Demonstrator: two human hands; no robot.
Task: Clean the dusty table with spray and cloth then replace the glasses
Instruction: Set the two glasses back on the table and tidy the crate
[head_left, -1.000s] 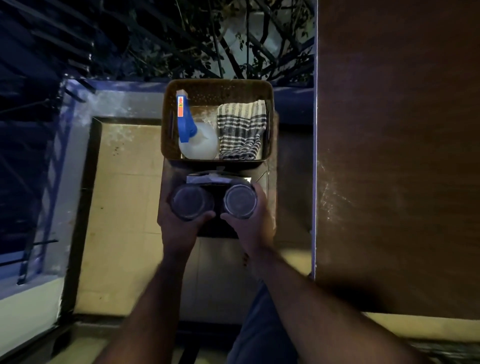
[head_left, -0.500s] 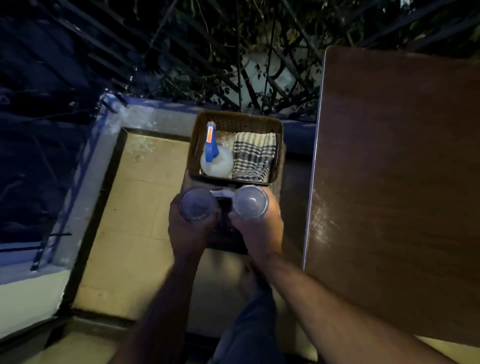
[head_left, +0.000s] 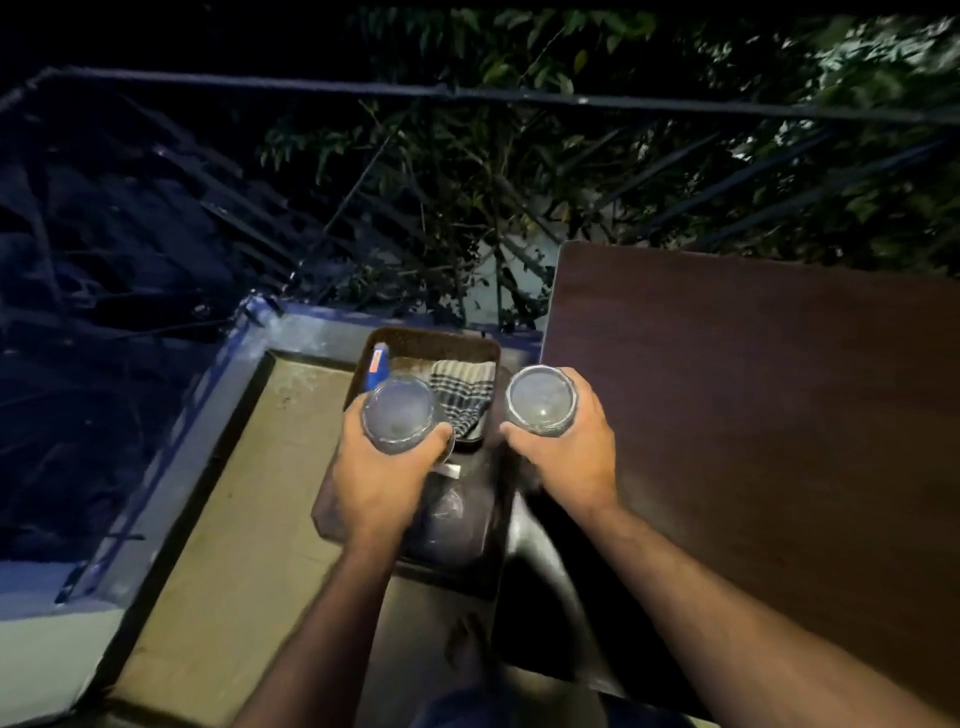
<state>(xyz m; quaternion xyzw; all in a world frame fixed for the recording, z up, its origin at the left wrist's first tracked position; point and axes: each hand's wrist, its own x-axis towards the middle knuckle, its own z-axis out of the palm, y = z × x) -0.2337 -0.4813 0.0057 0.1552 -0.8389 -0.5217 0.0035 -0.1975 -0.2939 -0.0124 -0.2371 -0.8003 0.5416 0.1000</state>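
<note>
The left hand (head_left: 382, 480) grips one clear round drinking glass (head_left: 399, 414), fingers curled around it. The right hand (head_left: 566, 457) grips a second clear glass (head_left: 541, 399) beside the dark brown wooden counter's (head_left: 753, 415) left edge.

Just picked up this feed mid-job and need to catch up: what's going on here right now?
A person is holding two glasses, one in each hand: the left hand grips the left glass and the right hand grips the right glass. Both are held above a dark low stand, with the brown table just to the right. Behind the glasses, a brown basket holds the blue-topped spray bottle and the checked cloth, neither in hand.
</note>
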